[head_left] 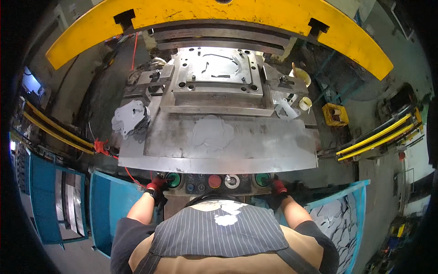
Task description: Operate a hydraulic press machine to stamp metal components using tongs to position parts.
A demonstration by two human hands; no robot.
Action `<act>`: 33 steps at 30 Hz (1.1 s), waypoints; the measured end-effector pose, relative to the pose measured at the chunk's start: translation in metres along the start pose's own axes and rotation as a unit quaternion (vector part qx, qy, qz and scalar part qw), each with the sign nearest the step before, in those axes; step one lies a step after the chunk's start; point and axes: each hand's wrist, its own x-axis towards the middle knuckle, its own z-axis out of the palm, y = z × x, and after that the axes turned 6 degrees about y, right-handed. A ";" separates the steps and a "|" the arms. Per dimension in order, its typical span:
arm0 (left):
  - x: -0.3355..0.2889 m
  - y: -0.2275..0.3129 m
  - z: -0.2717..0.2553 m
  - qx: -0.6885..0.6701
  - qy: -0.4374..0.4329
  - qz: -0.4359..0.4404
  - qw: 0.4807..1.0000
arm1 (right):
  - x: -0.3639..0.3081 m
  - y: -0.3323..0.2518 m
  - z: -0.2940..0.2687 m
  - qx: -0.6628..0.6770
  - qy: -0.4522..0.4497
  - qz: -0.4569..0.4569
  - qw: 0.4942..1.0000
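My left hand [157, 184], in a red and black glove, is at the left green button [173, 180] of the control panel [200, 181]. At the panel's other end, my right hand [278, 186], gloved alike, reaches to the right green button [262, 179]. Dark fingertips meet or overlap both buttons; how the fingers are bent does not show. Between the buttons are a red button [214, 181] and a round selector switch [232, 181]. Beyond the panel, thin grey sheet pieces [212, 132] lie on the metal table [269, 144]. A metal die [219, 86] stands behind them.
A yellow press beam [223, 16] spans above the die. Stacked grey sheet pieces [131, 118] lie left of it, a flat cut piece [286, 110] right. Beside me stand a blue bin [109, 201] and a bin of grey pieces [362, 214]. A yellow crate [335, 121] is farther right.
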 end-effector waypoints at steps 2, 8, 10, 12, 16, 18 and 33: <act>0.004 -0.012 -0.004 0.019 -0.012 0.009 1.000 | 0.014 0.037 0.000 -0.217 -0.039 -0.084 0.972; 0.005 -0.031 -0.009 0.129 -0.063 0.087 0.986 | -0.001 -0.020 0.004 0.174 0.038 0.074 0.981; 0.010 -0.027 -0.004 0.131 -0.071 0.100 0.984 | -0.004 -0.027 0.004 0.277 0.040 0.150 0.948; 0.005 -0.009 0.005 0.063 -0.041 0.025 0.997 | -0.007 -0.031 0.004 0.355 0.050 0.189 0.914; -0.002 0.003 0.006 0.030 -0.008 -0.028 0.999 | -0.005 -0.026 0.006 0.363 0.071 0.152 0.917; -0.005 0.013 0.006 0.040 0.007 -0.045 0.998 | 0.001 -0.007 0.011 0.387 0.057 0.169 0.905; -0.127 -0.067 -0.005 -0.304 0.286 0.098 0.903 | -0.031 -0.087 -0.024 -0.105 0.230 -0.145 0.957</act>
